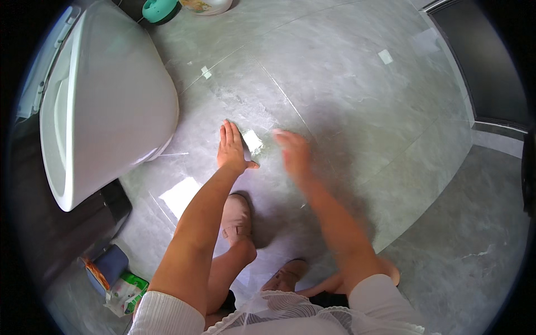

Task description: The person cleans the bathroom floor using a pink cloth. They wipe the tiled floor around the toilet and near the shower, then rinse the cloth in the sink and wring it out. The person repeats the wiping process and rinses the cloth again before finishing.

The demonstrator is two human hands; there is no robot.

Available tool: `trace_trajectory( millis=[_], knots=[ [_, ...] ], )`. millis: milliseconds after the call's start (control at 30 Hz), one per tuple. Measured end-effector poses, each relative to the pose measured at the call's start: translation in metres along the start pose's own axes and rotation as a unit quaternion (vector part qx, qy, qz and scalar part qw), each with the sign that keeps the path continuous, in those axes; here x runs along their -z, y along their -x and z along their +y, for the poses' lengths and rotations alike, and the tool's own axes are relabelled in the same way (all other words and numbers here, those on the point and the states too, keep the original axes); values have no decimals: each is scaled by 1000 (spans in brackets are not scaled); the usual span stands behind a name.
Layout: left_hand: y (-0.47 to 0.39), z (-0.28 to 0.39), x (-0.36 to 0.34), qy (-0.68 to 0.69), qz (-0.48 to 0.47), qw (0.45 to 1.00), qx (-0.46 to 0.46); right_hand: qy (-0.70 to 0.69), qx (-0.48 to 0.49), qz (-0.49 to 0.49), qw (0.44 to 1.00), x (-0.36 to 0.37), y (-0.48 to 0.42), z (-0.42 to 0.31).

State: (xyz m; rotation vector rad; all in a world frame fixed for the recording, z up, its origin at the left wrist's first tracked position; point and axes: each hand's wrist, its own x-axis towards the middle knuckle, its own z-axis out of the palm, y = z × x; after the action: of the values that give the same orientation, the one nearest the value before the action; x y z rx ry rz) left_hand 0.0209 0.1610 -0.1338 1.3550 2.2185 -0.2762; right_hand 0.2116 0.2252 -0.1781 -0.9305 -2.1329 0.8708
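My left hand [232, 147] is stretched out over the grey tiled floor [335, 79], palm down, fingers together and thumb spread to the side; it holds nothing. Just right of its fingers a small bright white patch [253, 141] shows on the floor; whether it is paper or reflected light I cannot tell. My right hand [295, 153] is blurred, to the right of that patch, its fingers pointing left, with no object seen in it. A larger white patch [181, 196] lies left of my left forearm.
A white toilet bowl [121, 83] fills the upper left. Beyond it are a teal plastic item [157, 10] and a white container [206, 6]. A blue bin [109, 268] and a green-and-white packet [127, 292] are at lower left. My feet wear pink clogs [237, 213]. A dark framed panel [481, 63] is upper right.
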Motion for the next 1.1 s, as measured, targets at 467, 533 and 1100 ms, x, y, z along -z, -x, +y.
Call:
trace_trajectory(
  millis=[467, 533, 1100],
  knots=[
    [2, -35, 15, -204, -75, 970, -110, 238, -13, -76, 968, 55, 17, 38],
    [4, -37, 14, -190, -87, 973, -96, 163, -53, -16, 985, 65, 11, 38],
    [35, -84, 22, -44, -147, 962, -225, 161, -34, -89, 982, -41, 8, -29]
  ],
)
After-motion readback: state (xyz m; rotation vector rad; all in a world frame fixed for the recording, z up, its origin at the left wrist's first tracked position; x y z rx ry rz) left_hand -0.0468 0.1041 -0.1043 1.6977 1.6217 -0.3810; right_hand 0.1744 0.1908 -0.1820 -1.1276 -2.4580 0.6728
